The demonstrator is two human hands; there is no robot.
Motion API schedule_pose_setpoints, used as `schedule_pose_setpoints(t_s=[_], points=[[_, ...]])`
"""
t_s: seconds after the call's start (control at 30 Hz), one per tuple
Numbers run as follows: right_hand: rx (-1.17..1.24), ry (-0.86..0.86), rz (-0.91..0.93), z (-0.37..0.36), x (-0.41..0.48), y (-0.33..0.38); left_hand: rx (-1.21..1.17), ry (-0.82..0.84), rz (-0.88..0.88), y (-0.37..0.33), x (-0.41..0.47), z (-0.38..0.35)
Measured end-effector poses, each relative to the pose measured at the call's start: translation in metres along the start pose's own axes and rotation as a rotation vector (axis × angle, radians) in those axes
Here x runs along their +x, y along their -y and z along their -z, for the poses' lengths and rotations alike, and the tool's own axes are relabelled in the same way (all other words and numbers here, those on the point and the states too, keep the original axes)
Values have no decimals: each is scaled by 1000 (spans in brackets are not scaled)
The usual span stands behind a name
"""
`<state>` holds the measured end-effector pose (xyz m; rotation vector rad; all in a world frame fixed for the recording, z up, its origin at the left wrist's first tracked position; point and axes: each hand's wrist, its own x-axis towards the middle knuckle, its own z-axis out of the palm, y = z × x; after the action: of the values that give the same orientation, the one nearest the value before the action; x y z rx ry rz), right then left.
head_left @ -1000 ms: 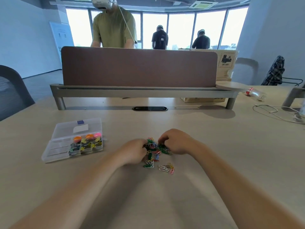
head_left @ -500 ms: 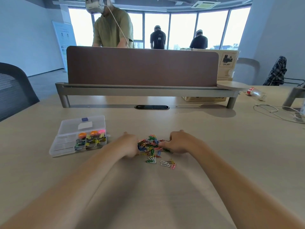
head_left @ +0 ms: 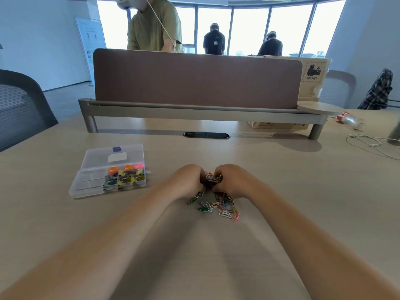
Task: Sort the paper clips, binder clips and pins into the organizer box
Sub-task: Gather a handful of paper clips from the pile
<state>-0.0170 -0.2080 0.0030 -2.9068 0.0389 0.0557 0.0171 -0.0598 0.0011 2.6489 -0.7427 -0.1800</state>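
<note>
- Table [head_left: 303,191]: carries everything listed below.
- Left hand [head_left: 188,180] and right hand [head_left: 232,180]: side by side at centre, cupped around a bunch of paper clips [head_left: 212,179] between them.
- Loose paper clips [head_left: 218,207]: on the table, just nearer the viewer than the hands.
- Organizer box [head_left: 86,187]: left of the hands, apart from them; binder clips [head_left: 127,178] in its right-hand compartments.
- Divider panel [head_left: 194,79]: upright behind.
- Bottle [head_left: 349,120] and cable [head_left: 368,144]: far right.

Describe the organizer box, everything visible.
The organizer box is clear plastic, its lid swung open behind it, bearing a blue tag and white label. It lies on the table, left of the paper clips, untouched. Its right compartments hold yellow and green binder clips plus orange and pink rounded pieces; left ones look empty.
</note>
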Motion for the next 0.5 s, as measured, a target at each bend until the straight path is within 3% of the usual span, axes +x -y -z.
schedule_pose_setpoints(t_s=[0.2,0.5], points=[[33,-85,-8,4,0,-2,-85,-51,24,7,7,-4],[44,-68,-18,12,2,-7,15,-37,-40,3,15,-8]])
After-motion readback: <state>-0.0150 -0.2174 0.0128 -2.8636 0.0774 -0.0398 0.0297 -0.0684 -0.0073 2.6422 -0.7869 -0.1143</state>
